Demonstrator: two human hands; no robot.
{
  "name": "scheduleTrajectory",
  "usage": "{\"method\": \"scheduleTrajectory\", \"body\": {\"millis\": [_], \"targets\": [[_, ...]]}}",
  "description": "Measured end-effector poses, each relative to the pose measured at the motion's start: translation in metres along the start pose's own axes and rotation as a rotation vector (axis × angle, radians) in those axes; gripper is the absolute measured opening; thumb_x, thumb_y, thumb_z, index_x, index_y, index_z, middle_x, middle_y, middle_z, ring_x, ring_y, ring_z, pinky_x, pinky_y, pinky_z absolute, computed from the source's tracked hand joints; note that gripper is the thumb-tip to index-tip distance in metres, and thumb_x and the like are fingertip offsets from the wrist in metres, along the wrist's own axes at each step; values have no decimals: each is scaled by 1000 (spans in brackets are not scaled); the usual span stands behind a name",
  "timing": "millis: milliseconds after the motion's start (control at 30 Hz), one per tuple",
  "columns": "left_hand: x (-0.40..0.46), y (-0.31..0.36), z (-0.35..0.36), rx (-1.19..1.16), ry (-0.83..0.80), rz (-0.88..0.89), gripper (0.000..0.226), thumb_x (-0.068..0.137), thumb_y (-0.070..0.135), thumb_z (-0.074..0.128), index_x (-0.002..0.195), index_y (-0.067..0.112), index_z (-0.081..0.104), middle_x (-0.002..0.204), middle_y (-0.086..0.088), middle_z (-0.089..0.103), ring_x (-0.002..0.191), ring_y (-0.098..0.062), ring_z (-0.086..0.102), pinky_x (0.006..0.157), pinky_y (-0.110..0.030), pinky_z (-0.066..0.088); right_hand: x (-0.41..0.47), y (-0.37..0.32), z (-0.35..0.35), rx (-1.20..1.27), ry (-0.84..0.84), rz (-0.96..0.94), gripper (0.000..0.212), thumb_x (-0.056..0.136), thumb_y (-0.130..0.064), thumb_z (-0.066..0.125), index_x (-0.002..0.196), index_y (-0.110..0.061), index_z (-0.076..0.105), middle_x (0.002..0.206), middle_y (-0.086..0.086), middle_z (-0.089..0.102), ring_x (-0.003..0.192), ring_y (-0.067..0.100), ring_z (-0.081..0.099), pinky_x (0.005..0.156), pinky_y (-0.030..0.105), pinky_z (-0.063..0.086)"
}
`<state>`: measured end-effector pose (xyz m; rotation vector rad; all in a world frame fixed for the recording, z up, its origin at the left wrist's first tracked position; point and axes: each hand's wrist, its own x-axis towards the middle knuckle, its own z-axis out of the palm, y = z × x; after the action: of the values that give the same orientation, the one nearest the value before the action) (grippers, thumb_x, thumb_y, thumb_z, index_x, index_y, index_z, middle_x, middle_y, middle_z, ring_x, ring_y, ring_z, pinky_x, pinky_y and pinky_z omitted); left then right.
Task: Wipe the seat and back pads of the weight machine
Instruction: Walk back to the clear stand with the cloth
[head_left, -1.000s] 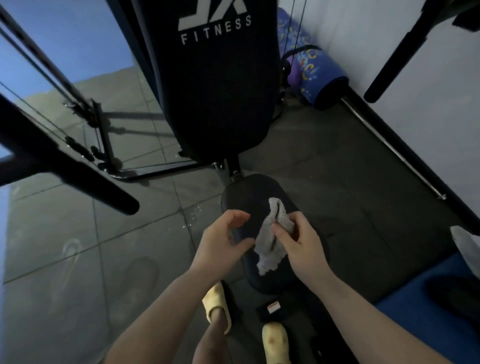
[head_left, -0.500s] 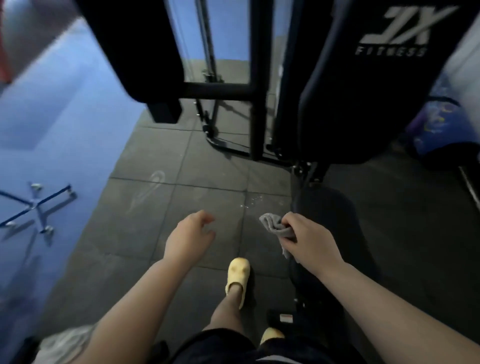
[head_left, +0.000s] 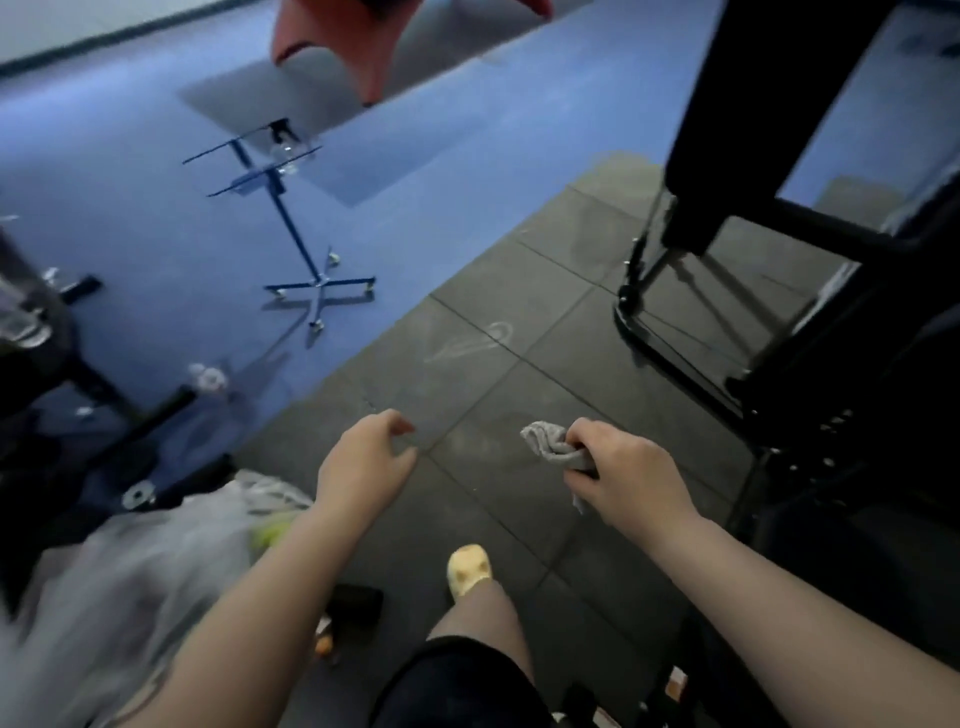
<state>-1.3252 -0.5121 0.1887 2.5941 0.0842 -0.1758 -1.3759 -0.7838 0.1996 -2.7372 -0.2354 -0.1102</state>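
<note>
My right hand (head_left: 623, 478) is closed around a crumpled grey cloth (head_left: 550, 441), held in the air over the dark floor tiles. To its left, my left hand (head_left: 363, 462) hangs empty with its fingers loosely curled and apart. Only the black frame of the weight machine (head_left: 727, 156) shows, at the right edge; its seat and back pads are out of view. Both hands are well left of the machine and touch none of it.
A blue wheeled stand (head_left: 306, 249) sits on the blue floor at the upper left. Crumpled clear plastic (head_left: 130, 587) lies at the lower left beside dark equipment bars (head_left: 156, 421). My foot in a yellow slipper (head_left: 467, 569) rests on the grey rubber tiles (head_left: 493, 338).
The view has swung left, away from the seat and back pads, which have left the frame. My left hand let go of the cloth; only my right hand keeps it.
</note>
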Motion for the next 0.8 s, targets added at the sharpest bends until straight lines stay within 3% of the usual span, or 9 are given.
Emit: {"method": "scheduleTrajectory", "body": {"millis": [333,500,667,800], "targets": [[68,-83,-62,-145,59,-168,23,83,27,64,106,26,64,113,5,65,107,-18,60,89,-37,50,145,-96,46,46,-183,-109,13,83,-26,62,92,-20,54,89,-6,65,77,22,62,64,37,48],[133,-139,-129,-102,155,-216,23,85,26,63,108,25,63,113,7,63,107,-15,59,84,-32,49,249,-157,72,84,-168,-204,14,85,-26,64,93,-20,55,88,-6,66,75,23,61,59,31,38],[192,-174,-185,-105,185,-267,21,83,26,62,104,29,63,111,10,63,103,-14,60,83,-35,51,334,-200,72,122,-148,-237,13,86,-26,65,90,-24,53,74,-9,63,68,18,58,59,30,40],[240,-191,-212,-131,249,-291,20,82,25,63,102,27,63,109,6,65,100,-15,60,83,-36,51,396,-219,79,143,-157,-241,12,87,-29,64,90,-25,54,75,-10,65,69,16,60,60,30,44]]}}
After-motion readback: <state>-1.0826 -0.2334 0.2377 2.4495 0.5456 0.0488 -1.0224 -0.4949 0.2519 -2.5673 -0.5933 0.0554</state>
